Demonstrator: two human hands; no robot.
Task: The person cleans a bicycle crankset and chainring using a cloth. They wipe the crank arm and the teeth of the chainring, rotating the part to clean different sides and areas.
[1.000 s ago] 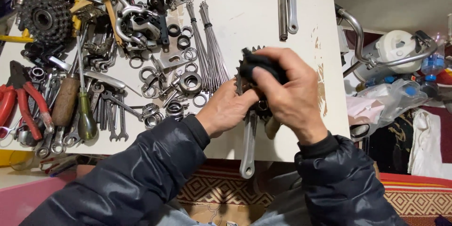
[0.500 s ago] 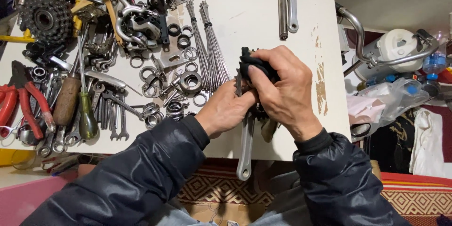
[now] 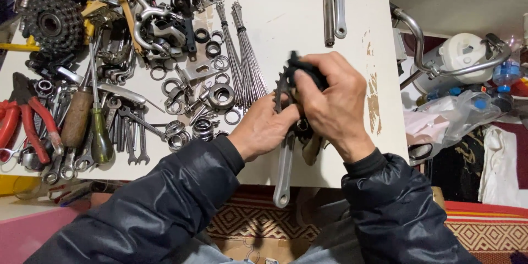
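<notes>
My left hand [image 3: 264, 127] grips a bicycle crankset near its hub. Its silver crank arm [image 3: 284, 170] hangs down past the table's front edge, and its dark toothed chainring [image 3: 282, 87] stands on edge above my fingers. With my right hand [image 3: 330, 104] I press a black cloth [image 3: 309, 71] against the upper right side of the chainring. Both hands are over the white table [image 3: 297, 11], right of its middle.
Bundles of spokes [image 3: 245, 55] lie left of the chainring. Rings and bearings [image 3: 223, 94], wrenches [image 3: 129, 132], a screwdriver [image 3: 99, 126], red-handled pliers [image 3: 33, 121] and a freewheel cog cluster [image 3: 52, 21] crowd the left half. Two crank arms [image 3: 334, 4] lie at the back. A chrome handlebar [image 3: 434, 66] and bags sit right.
My right hand has shifted the black cloth along the chainring, from its top left to its upper right, exposing more teeth on the left. The crank arm has swung slightly leftward.
</notes>
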